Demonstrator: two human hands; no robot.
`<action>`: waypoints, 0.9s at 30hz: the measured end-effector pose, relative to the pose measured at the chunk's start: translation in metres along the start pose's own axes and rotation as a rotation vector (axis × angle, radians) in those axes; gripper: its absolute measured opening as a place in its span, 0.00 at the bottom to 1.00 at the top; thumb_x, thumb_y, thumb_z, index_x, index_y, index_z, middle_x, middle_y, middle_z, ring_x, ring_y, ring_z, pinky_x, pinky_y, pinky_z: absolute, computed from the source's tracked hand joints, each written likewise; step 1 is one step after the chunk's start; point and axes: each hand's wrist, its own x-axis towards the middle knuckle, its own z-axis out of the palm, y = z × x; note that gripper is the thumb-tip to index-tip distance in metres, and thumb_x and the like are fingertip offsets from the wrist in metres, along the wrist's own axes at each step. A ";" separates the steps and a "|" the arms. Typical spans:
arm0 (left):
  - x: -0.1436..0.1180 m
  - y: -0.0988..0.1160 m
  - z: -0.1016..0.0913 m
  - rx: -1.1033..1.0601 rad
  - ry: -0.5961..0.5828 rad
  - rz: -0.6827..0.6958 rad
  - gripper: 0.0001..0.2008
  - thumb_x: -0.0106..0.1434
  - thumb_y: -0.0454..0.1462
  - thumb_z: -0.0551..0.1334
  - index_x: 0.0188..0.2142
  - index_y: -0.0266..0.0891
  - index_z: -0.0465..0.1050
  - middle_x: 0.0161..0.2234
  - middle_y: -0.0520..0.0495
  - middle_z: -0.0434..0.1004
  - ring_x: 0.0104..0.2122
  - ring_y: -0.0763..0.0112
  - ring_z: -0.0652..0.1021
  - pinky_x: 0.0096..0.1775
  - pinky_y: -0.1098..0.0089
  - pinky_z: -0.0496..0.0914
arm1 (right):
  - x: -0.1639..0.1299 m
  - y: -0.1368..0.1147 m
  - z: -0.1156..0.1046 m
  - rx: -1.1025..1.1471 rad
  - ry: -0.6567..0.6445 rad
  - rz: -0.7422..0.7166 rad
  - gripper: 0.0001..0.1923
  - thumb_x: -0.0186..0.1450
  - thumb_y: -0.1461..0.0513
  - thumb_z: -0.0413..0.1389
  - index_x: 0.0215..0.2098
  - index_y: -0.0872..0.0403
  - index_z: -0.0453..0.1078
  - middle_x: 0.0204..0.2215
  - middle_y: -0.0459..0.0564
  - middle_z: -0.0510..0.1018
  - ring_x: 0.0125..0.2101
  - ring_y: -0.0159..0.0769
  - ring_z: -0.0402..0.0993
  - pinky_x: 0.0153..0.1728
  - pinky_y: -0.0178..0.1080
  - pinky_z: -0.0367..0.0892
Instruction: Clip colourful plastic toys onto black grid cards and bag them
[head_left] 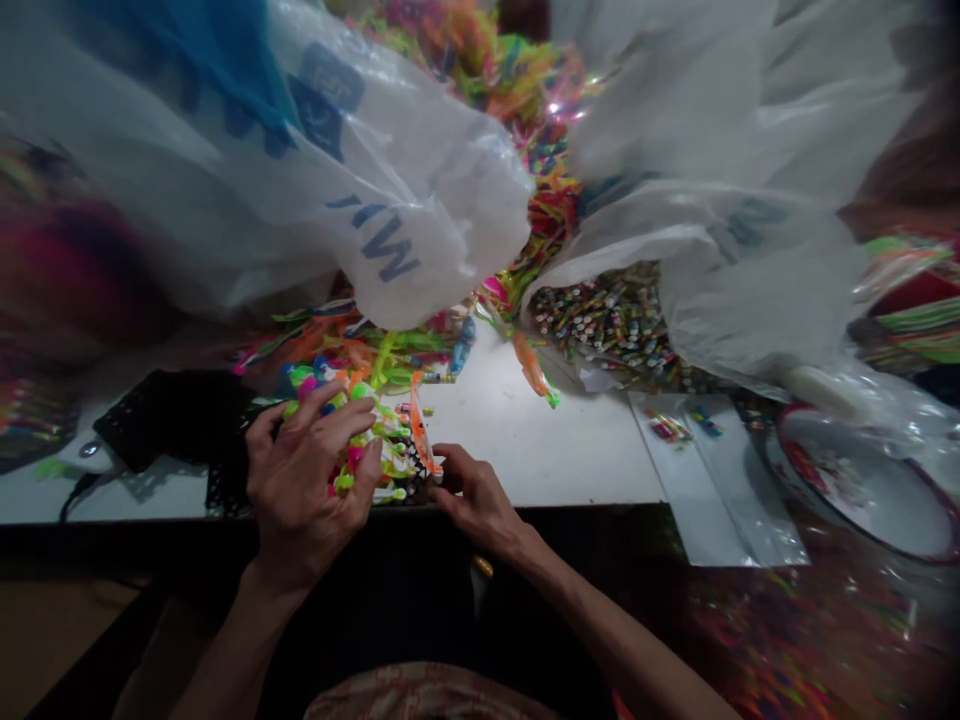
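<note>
My left hand lies over a bunch of small neon plastic pieces, yellow-green with white, pink and blue bits. Its fingers are spread on top of the bunch and hide part of it. At the bunch's right edge, my right hand has thumb and fingers pinched at the lower end of a thin orange plastic piece. Small dark and white round ends show beside those fingertips. Just beyond lie a short printed stick and a yellow piece.
Large white plastic bags overhang the back of the white table. A heap of small printed sticks spills from the right bag. An orange piece, clear packets, an enamel basin and a black mesh thing lie around.
</note>
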 end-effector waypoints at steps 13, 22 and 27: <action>0.004 0.000 -0.006 0.022 -0.034 0.095 0.26 0.57 0.41 0.66 0.52 0.34 0.66 0.44 0.37 0.78 0.50 0.49 0.74 0.56 0.46 0.53 | -0.004 -0.007 0.008 -0.440 -0.100 -0.184 0.21 0.60 0.70 0.48 0.52 0.55 0.61 0.32 0.49 0.76 0.27 0.33 0.68 0.28 0.33 0.56; 0.004 0.001 -0.006 -0.029 -0.061 0.061 0.11 0.56 0.31 0.64 0.39 0.42 0.71 0.34 0.48 0.80 0.51 0.55 0.74 0.57 0.46 0.52 | -0.003 0.000 0.015 -0.307 0.004 -0.115 0.18 0.61 0.67 0.51 0.50 0.55 0.63 0.29 0.46 0.75 0.26 0.33 0.68 0.29 0.32 0.58; 0.005 -0.002 -0.008 0.010 -0.112 0.084 0.12 0.57 0.31 0.63 0.41 0.43 0.71 0.36 0.49 0.80 0.51 0.54 0.73 0.58 0.45 0.51 | -0.003 0.000 0.017 -0.205 0.047 -0.122 0.07 0.62 0.65 0.53 0.38 0.55 0.70 0.29 0.47 0.75 0.29 0.32 0.69 0.32 0.32 0.61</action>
